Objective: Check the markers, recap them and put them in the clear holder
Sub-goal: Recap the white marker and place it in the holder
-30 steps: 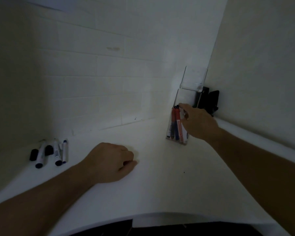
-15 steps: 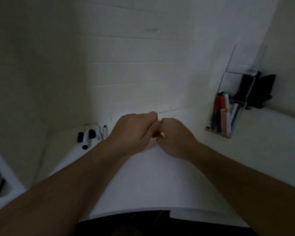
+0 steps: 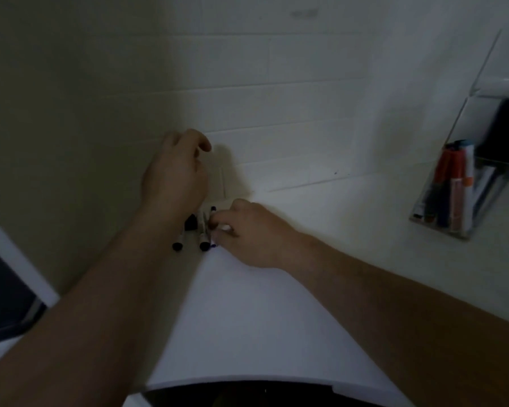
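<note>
My right hand [image 3: 249, 235] pinches one loose marker [image 3: 210, 223] at centre frame; my left hand [image 3: 175, 174] hovers relaxed above the others. The clear holder [image 3: 465, 183] sits far right. A clumsy lift could roll neighbouring markers away

A dim room corner, lit weakly from the right. A white brick wall [image 3: 276, 83] fills the upper centre of the frame, meeting a plain wall [image 3: 41, 113] in shadow at upper left. A white table [image 3: 247, 318] spreads across the lower half, its curved front edge at the bottom. A dark panel with a pale border [image 3: 3, 292] sits at the left edge.
</note>
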`<state>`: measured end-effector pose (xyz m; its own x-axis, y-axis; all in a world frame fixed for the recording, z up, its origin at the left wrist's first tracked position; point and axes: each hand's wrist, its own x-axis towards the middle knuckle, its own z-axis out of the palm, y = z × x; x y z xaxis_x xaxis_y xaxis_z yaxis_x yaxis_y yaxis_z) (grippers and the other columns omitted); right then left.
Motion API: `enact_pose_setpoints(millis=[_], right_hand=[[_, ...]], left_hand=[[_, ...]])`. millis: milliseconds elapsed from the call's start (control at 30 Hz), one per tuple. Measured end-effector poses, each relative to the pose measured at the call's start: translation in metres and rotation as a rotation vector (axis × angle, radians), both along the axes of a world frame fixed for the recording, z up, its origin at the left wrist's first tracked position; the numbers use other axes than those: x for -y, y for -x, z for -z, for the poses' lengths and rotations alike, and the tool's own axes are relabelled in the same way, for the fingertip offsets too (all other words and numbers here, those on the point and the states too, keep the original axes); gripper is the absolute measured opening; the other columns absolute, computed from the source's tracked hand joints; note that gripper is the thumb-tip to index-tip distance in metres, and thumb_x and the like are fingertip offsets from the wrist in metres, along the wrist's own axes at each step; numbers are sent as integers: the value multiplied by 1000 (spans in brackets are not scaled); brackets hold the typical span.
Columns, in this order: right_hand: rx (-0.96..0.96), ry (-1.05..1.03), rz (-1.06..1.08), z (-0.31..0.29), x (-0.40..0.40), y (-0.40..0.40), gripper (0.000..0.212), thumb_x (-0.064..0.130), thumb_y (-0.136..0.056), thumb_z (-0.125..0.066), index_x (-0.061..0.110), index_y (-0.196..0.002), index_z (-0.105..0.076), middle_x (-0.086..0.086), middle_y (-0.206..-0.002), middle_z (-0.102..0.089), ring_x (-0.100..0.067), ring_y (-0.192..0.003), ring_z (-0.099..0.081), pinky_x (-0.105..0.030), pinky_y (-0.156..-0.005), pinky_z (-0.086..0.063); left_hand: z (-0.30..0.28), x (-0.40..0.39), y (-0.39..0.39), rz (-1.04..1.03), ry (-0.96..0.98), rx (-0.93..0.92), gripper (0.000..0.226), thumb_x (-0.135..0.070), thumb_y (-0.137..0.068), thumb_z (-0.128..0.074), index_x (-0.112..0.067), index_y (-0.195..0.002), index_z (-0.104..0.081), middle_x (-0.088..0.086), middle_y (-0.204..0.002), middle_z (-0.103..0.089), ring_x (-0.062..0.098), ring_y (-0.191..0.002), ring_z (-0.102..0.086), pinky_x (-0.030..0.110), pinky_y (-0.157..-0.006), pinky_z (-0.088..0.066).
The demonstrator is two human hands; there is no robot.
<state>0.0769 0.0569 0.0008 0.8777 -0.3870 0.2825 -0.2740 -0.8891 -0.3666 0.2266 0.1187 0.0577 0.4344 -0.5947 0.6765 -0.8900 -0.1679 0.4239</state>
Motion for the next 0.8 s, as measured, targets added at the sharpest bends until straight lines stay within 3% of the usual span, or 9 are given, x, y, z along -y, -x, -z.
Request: enact_pose_setpoints(millis=[133, 267, 333, 400, 500, 600, 733, 800], right_hand=[[-106, 121, 78, -8, 5, 3, 35, 52, -100, -43, 25, -81, -56, 4, -82, -45, -19, -79, -52, -33, -63, -40], [-185, 200, 209, -9, 22, 21, 37, 44, -100, -41, 17, -111, -62, -9, -103, -54, -31, -100, -59, -34, -72, -40], [-184, 208, 262, -9, 32, 37, 40, 46, -100, -40, 15, -114, -61, -13, -108, -58, -33, -103, -60, -36, -77, -44], [-157, 241, 311, -5, 41, 56, 37, 44, -101, -39, 14, -109, -61, -14, -102, -59, -32, -97, -60, -34, -74, -40], [-58, 223, 398, 0, 47, 80, 26, 40, -101, -43, 21, -86, -51, -3, -83, -46, -25, -82, -51, -30, -69, -29], [-15, 160, 437, 0, 55, 92, 26, 38, -95, -55, 22, -76, -48, 4, -74, -42, -21, -78, -46, -30, -68, -29], [18, 78, 446, -3, 59, 99, 10, 27, -96, -60, 18, -98, -58, -4, -91, -57, -21, -82, -50, -32, -69, -39], [-8, 72, 454, -3, 60, 100, 22, 18, -95, -61, 15, -115, -54, -9, -100, -60, -22, -83, -52, -32, -68, -43]], left_hand=[[7, 9, -9, -35, -265, -54, 35, -10, -77, -50, -32, -92, -73, 3, -98, -68, 22, -84, -65, 35, -77, -58], [6, 6, -15, -101, -377, -124, 34, -17, -79, -51, -39, -89, -74, 0, -100, -69, 19, -72, -66, 31, -72, -59], [7, 5, -19, -73, -458, -131, 28, -23, -80, -55, -43, -85, -73, -5, -95, -71, 15, -71, -66, 27, -71, -56], [9, 5, -20, -23, -585, -119, 23, -32, -75, -57, -52, -80, -69, -14, -91, -70, 9, -79, -66, 24, -77, -55], [15, 7, -17, 19, -774, 53, 23, -50, -66, -49, -64, -81, -59, -27, -90, -62, 13, -100, -60, 34, -93, -53], [11, 9, -7, 61, -820, 114, 34, -57, -60, -41, -62, -89, -59, -24, -92, -61, 18, -104, -59, 37, -97, -50], [9, 11, -4, 87, -881, 119, 37, -60, -53, -40, -62, -86, -57, -23, -92, -63, 13, -96, -61, 32, -92, -52], [11, 11, -7, 84, -893, 124, 30, -52, -59, -47, -63, -86, -56, -24, -89, -63, 10, -92, -60, 29, -87, -52]])
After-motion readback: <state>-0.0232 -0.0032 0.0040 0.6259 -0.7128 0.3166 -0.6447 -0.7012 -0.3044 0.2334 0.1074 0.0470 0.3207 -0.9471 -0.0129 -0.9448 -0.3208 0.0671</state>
